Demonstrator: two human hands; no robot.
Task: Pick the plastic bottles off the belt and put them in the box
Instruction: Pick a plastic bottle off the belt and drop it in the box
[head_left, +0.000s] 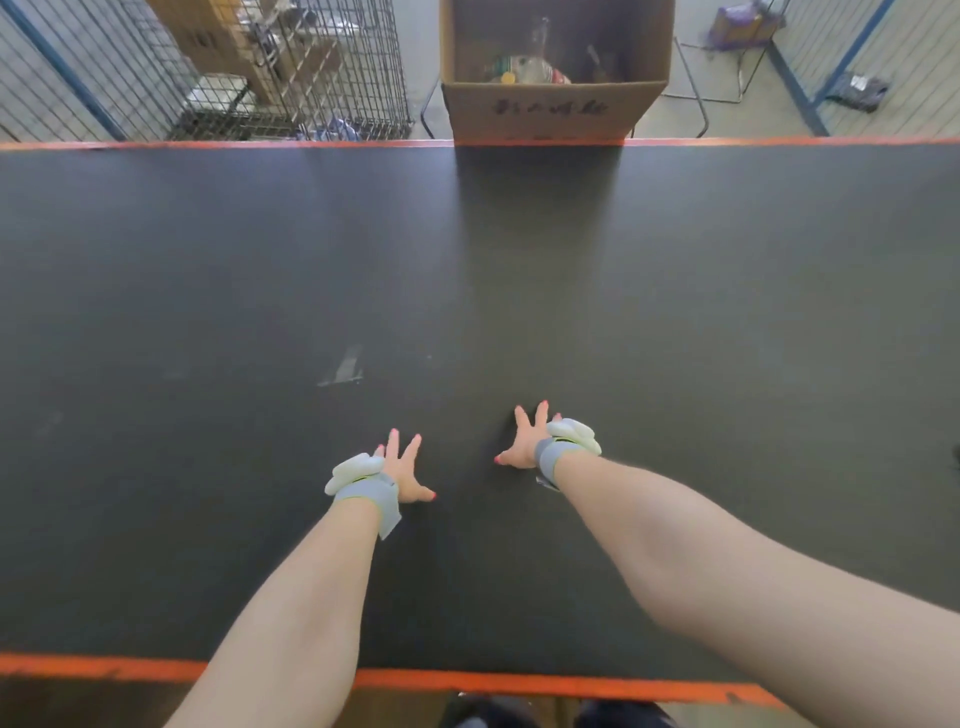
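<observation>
The wide black belt with orange edges fills the view and carries no bottle that I can see. Beyond its far edge stands an open cardboard box with several plastic bottles lying inside. My left hand hovers over the near middle of the belt, fingers spread and holding nothing. My right hand is a little further out and to the right, also spread and empty. Both wrists wear grey straps with white devices.
A pale scuff mark lies on the belt left of my hands. A wire cage with cartons stands behind the belt at far left. Blue-framed fencing and a black metal frame stand at far right.
</observation>
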